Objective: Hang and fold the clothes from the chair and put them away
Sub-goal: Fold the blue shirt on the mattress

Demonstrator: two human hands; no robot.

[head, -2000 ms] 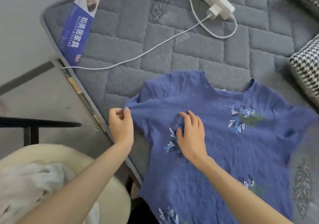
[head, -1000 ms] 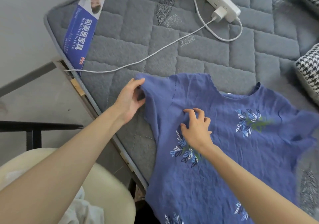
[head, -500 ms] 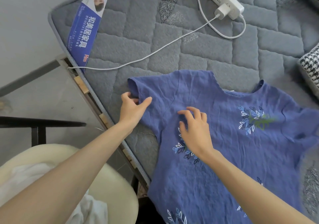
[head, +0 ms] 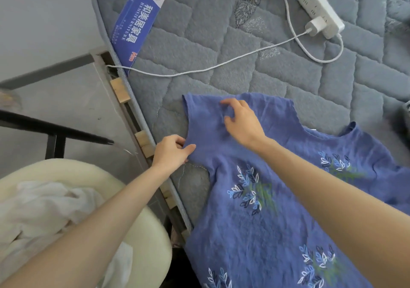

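Note:
A blue short-sleeved shirt (head: 277, 199) with embroidered leaf sprigs lies spread flat on the grey quilted mattress (head: 221, 43), its left sleeve pointing to the mattress edge. My left hand (head: 172, 152) pinches the lower hem of that sleeve near the armpit. My right hand (head: 241, 119) hovers on the upper part of the sleeve, fingers bent over the cloth; whether it pinches a fold is unclear. White clothes (head: 40, 210) lie on the cream chair (head: 142, 243) at the lower left.
A white power strip (head: 310, 1) with a charger and a cable (head: 210, 67) lies on the mattress beyond the shirt. A blue label (head: 139, 23) marks the mattress corner. The bed frame's slats (head: 142, 137) show along the left edge, and a black rail (head: 55, 128) stands over the grey floor.
My right hand has moved from the shirt's chest up onto the left sleeve. My left hand has slid down the sleeve's edge toward the armpit, and the sleeve lies flatter.

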